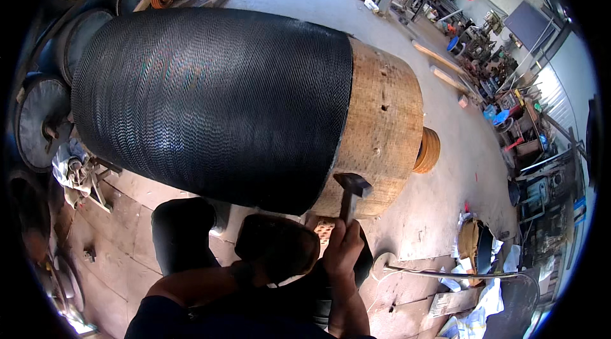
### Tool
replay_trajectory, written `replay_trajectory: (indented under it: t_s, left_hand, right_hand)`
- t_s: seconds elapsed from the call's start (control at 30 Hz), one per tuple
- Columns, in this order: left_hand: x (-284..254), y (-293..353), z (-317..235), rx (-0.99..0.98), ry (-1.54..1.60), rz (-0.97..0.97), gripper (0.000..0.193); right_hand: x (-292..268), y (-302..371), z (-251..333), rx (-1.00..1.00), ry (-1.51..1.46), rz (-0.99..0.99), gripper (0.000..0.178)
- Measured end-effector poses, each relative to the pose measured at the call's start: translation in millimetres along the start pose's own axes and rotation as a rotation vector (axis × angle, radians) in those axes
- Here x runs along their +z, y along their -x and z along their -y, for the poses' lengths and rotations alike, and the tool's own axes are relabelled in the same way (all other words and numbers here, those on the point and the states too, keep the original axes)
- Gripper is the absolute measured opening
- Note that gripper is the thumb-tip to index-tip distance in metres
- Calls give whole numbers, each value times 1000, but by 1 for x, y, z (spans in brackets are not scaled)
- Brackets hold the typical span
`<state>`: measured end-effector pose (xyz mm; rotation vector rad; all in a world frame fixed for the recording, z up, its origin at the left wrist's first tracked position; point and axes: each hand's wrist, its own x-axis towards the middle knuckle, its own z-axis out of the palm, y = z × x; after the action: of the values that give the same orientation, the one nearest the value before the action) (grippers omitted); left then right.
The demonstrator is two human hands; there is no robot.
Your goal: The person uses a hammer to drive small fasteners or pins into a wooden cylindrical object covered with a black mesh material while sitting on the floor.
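Note:
My right hand [344, 247] is closed around the handle of a hammer [353, 184]. The dark metal hammer head is close to the wooden end [380, 116] of a big drum; whether they touch cannot be told. A black, finely ridged covering [210, 97] wraps most of the drum, up to a clean edge where bare wood with small dark holes shows. My left forearm [197, 285] reaches in low, with a dark band at the wrist. Beside a dark rounded object [273, 243] with a brownish edge, my left hand [262, 270] is mostly in shadow, its fingers hidden.
An orange-brown ringed hub [428, 150] sticks out of the drum's right end. Dark round discs [43, 123] stand along the left. A round-based metal stand [385, 267] and white scraps [484, 304] lie at lower right. Timber pieces [439, 59] and cluttered machinery line the right side.

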<state>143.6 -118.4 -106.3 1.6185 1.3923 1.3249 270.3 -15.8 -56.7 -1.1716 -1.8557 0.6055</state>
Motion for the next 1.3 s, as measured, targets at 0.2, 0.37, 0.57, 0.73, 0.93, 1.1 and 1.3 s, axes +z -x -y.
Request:
replay_trajectory:
  t_s: [0.2,0.37,0.57,0.73,0.93,1.1,1.3]
  left_hand:
    - [-62,-69,-12,464,-649,-259,29]
    - [-111,-138,-9,723,-931,-559,37]
    - [-135,-154,-15,618,-1040,-586,48]
    - [-129,-160,-10,639,-1026,-618,45]
    - [-147,-166,-19,596,-1123,-634,47]
    - [-139,-177,-28,593,-1173,-684,49]
    - [-66,-138,-21,543,-690,-423,44]
  right_hand:
    - [15,5,-32,-243,-270,-301,20]
    - [12,-9,-12,6,39,-59,21]
    - [12,-14,-11,-152,141,-21,20]
    - [-3,-10,9,22,-127,-59,25]
    - [11,-12,-28,-391,159,-97,29]
    - [12,9,-39,91,14,33,19]
    - [0,15,-31,171,-105,46,18]
